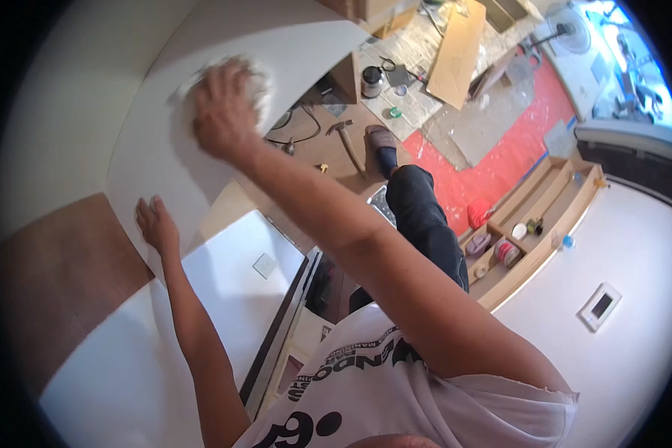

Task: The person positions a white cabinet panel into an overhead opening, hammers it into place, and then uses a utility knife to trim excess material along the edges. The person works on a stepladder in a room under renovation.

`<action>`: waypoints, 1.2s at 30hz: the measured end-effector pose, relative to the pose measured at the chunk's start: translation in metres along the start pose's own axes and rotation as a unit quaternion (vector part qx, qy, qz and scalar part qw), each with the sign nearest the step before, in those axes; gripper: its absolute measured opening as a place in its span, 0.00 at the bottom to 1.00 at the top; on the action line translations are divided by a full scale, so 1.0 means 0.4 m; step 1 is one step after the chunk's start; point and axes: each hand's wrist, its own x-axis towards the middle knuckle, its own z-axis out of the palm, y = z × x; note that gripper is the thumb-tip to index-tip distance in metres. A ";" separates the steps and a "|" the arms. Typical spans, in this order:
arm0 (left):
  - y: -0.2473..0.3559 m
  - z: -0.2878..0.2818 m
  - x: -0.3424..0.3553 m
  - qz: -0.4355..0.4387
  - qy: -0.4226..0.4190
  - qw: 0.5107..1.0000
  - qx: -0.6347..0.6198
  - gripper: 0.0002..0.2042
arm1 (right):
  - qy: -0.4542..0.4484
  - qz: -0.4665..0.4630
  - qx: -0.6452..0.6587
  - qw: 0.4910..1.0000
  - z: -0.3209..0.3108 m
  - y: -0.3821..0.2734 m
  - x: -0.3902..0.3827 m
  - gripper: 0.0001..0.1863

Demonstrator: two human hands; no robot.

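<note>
Wiping, apparently: right hand (224, 112) on rag (260, 86), left hand (157, 226) on panel (160, 160) (fingers apart on both); next likely needs even pressure.

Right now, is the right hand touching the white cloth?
Touching: the head view shows the right hand spread on top of the white cloth.

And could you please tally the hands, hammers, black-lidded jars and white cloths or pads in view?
Hands, left hand and right hand: 2
White cloth or pad: 1
Hammer: 1
Black-lidded jar: 1
Total: 5
</note>
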 end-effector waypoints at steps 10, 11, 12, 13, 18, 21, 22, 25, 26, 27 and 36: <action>-0.030 0.007 -0.004 -0.002 -0.016 0.998 -0.059 0.35 | 0.194 -0.165 0.460 0.850 -0.271 0.113 -0.075 0.20; -0.023 -0.002 0.003 0.008 -0.017 0.997 -0.070 0.35 | 0.190 -0.136 0.461 0.856 -0.305 0.159 -0.122 0.17; -0.020 -0.004 0.007 0.010 -0.019 0.998 -0.064 0.34 | 0.184 -0.113 0.461 0.861 -0.329 0.216 -0.173 0.15; 0.006 -0.008 0.008 0.010 -0.023 0.997 -0.076 0.34 | 0.180 -0.031 0.399 0.898 -0.349 0.275 -0.224 0.12; -0.018 -0.049 -0.020 -0.031 -0.039 0.990 -0.129 0.33 | -0.137 0.455 0.227 0.850 0.098 0.707 -0.602 0.16; 0.090 -0.076 -0.054 -0.120 -0.069 0.970 -0.201 0.33 | -0.262 0.503 0.123 0.815 0.296 0.836 -0.811 0.20; 0.115 -0.073 -0.045 -0.129 -0.080 0.965 -0.215 0.33 | -0.264 0.474 0.095 0.835 0.367 0.875 -0.895 0.20; 0.123 -0.056 -0.029 -0.168 -0.092 0.952 -0.240 0.32 | -0.298 0.459 0.106 0.830 0.492 0.897 -0.997 0.22; 0.108 -0.060 -0.027 -0.176 -0.090 0.951 -0.239 0.32 | -0.287 0.466 0.107 0.830 0.517 0.872 -0.999 0.23; 0.101 -0.051 -0.022 -0.180 -0.091 0.951 -0.236 0.32 | -0.275 0.478 0.100 0.828 0.536 0.870 -1.012 0.24; 0.108 -0.003 0.000 -0.180 -0.068 0.950 -0.245 0.31 | -0.348 0.403 -0.028 0.846 0.739 1.002 -1.012 0.16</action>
